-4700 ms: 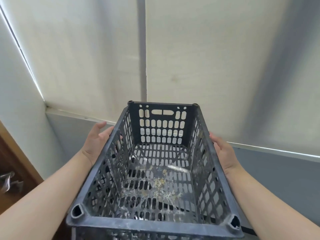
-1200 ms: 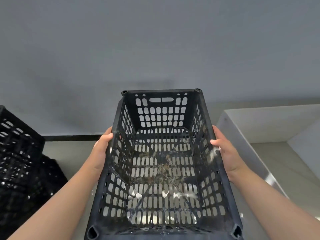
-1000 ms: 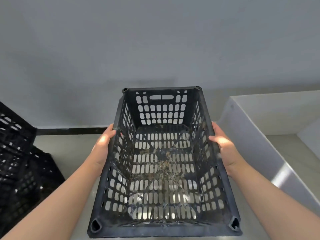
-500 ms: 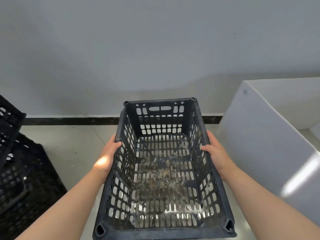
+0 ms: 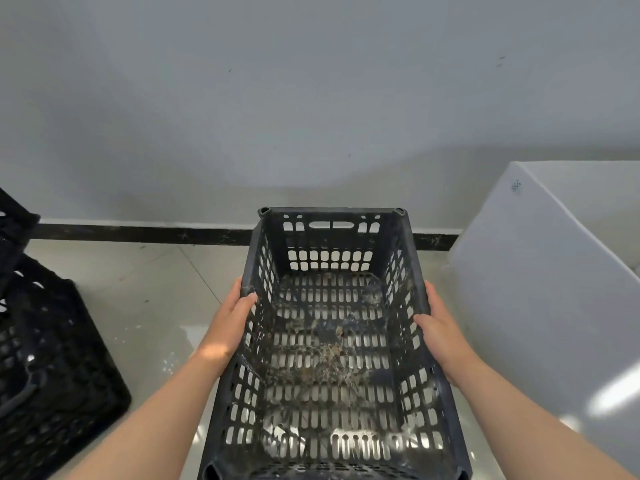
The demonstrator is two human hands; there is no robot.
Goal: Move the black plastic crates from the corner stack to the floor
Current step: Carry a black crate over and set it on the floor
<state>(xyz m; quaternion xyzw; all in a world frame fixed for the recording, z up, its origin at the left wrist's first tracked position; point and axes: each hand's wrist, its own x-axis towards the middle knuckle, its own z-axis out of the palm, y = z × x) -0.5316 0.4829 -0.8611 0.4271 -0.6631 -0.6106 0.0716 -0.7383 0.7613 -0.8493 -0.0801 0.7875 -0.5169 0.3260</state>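
Observation:
A black slotted plastic crate (image 5: pixel 332 341) with dried dirt on its bottom hangs upright in front of me, low over the pale tiled floor (image 5: pixel 138 299). My left hand (image 5: pixel 228 327) grips its left long rim, thumb hooked over the edge. My right hand (image 5: pixel 440 330) grips the right long rim the same way. The crate's far end points at the wall. I cannot tell whether its base touches the floor.
Other black crates (image 5: pixel 41 358) stand at the left edge on the floor. A white box-like unit (image 5: pixel 554 289) fills the right side. A grey wall with a dark skirting strip (image 5: pixel 138 233) runs across behind.
Since the first frame I have turned from the window corner and brought the crate down. Over the last second the crate has sunk lower toward the floor, and more floor shows.

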